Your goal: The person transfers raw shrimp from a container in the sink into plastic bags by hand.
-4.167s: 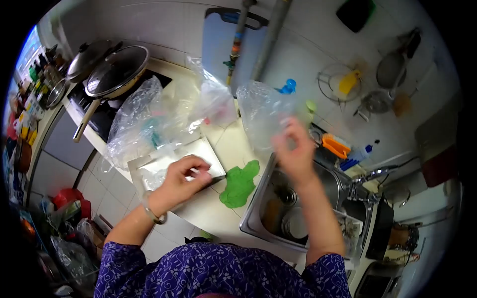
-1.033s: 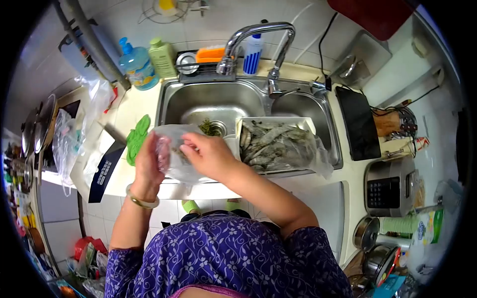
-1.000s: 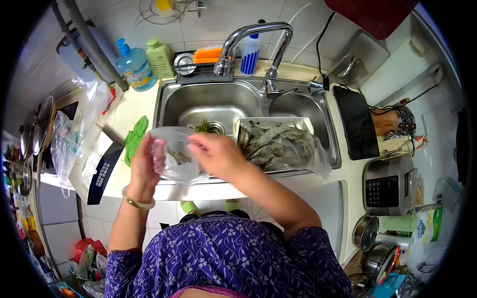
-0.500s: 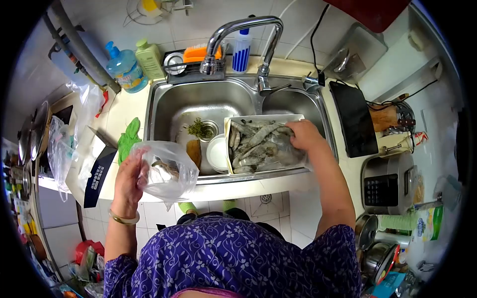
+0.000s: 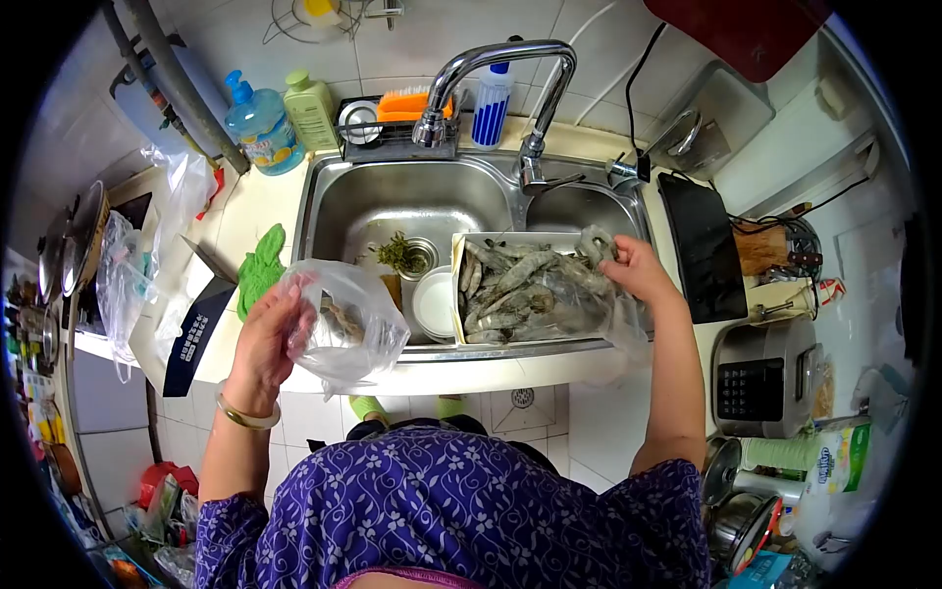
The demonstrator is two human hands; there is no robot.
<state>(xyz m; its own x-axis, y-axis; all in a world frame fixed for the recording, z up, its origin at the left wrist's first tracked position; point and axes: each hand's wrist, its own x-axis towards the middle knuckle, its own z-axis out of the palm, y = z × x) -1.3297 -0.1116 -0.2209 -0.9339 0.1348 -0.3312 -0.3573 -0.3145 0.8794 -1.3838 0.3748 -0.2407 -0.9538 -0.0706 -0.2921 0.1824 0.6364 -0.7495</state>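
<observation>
Plastic bag (image 5: 378, 319), clear and thin, puffs out in a rounded, wrinkled shape above the worktop's front edge (image 5: 451, 376), with something greyish-brown showing dimly inside it. The left hand (image 5: 263, 334) is clamped on its left side, thumb and fingers bunched in the film, so the bag bulges to the right of that hand. Further right, a white box (image 5: 457, 299) sits over the sink (image 5: 417, 187), heaped with shrimp (image 5: 525, 280): grey, slick, faintly banded, lying across one another, with clear film over those at the right. The right hand (image 5: 643, 275) is at the box's far right corner, fingers and thumb drawn in close beside a grey shape; whether they grip shrimp or film, I cannot tell. The pile spreads to the left of that hand. Between bag and box stands a white bowl (image 5: 433, 306). Beyond it, green scraps (image 5: 397, 255) lie by the drain, and behind rises the chrome tap (image 5: 535, 147).
</observation>
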